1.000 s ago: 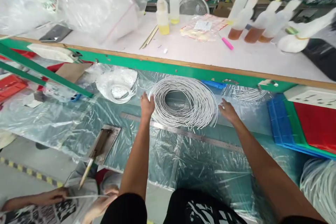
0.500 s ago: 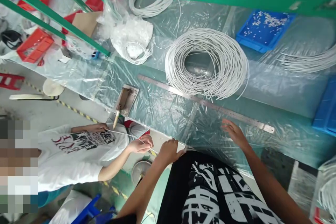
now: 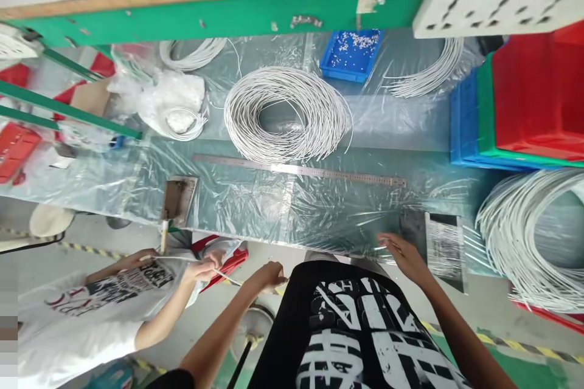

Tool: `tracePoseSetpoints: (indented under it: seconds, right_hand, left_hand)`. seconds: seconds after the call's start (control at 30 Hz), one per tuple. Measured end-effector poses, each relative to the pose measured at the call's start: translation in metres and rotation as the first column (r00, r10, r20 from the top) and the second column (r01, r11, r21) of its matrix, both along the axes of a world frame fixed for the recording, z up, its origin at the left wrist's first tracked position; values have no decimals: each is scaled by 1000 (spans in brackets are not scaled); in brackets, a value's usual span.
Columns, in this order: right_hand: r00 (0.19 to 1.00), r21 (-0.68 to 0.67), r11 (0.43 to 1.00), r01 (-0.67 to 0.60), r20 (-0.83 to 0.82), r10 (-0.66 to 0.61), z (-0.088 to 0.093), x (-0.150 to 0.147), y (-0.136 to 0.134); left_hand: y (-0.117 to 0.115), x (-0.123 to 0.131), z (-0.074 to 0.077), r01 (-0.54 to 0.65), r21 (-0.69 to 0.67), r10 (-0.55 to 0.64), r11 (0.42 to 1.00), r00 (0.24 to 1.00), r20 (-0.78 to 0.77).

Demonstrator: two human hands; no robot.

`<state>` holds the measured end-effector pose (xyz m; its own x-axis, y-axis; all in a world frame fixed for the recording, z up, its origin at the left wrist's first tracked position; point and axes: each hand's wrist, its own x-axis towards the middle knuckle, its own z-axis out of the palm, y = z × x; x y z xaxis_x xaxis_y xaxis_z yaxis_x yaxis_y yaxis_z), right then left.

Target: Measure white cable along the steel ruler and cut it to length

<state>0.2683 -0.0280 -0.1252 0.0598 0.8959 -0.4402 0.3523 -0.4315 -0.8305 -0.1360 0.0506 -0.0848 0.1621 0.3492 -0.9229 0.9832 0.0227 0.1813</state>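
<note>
My left hand (image 3: 267, 276) is closed, fingers curled, just off the bench's front edge. A thin white cable (image 3: 228, 278) runs from a co-worker's hands (image 3: 201, 268) toward my left wrist; whether my fingers grip it is hidden. My right hand (image 3: 401, 254) hangs at the front edge with fingers apart and no object visible in it. Beyond both hands, a steel ruler (image 3: 337, 174) lies along the bench. Behind the ruler rests a big coil of white cable (image 3: 319, 112).
A brush-like tool with a wooden handle (image 3: 164, 237) sits at the bench's left front. Near my right hand is a metal plate (image 3: 444, 249), with another cable coil (image 3: 506, 243) farther right. Stacked bins (image 3: 538, 97), a blue tray of small pieces (image 3: 349, 58) and a power strip (image 3: 497, 3) stand behind.
The view has swung right and back, bringing the stacked bins and right-hand coil into sight. My left hand has come away from the bench edge; my right hand stays near it.
</note>
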Motion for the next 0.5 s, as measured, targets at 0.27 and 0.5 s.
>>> tracePoseSetpoints:
  seconds: [0.27,0.5]
  right_hand:
    - [994,154,984,93,38,-100,33,66,-34]
    - [812,387,845,368,309,-495,10,149,-37]
  left_hand:
    - [-28,48,2,-25,97,-4,995,957,291]
    - [-4,149,-25,-197,324,16,925,874,486]
